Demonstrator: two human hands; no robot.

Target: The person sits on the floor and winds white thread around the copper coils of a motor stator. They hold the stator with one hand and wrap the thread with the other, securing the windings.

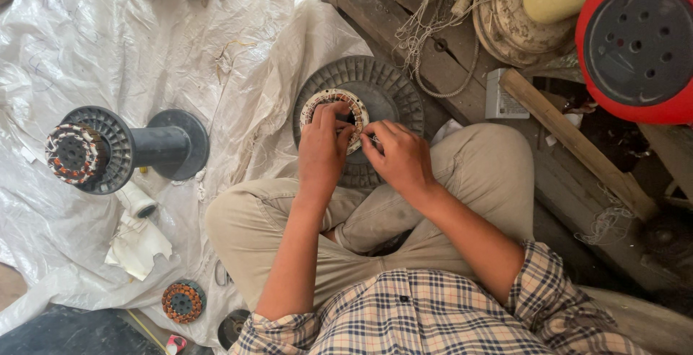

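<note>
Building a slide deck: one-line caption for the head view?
Left hand and right hand work on a ring-shaped stator atop a black spool.

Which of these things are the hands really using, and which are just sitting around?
In use:
left hand and right hand, both on the ring-shaped stator
grey ribbed spool under it

Lying about:
wound stator on the black spool
small wound coil
red round machine
wooden stick
white sheet
</note>
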